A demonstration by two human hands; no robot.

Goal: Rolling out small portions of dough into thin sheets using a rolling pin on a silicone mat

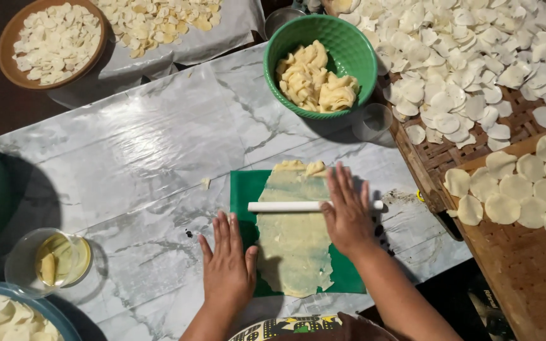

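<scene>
- Marble-patterned plastic covers the surface, where a green mat carries a thin sheet of rolled dough.
- My right hand, fingers spread flat, presses on a white rolling pin lying across the dough.
- My left hand, also flat and open, rests on the mat's left edge.
- Beyond, a green bowl holds dough scraps; cut rounds dry on woven trays at right.

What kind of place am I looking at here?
Probably a home or small food workshop making dough snacks by hand. A white rolling pin flattens dough sheet on a green mat, and cut dough rounds lie spread on woven trays.
</scene>
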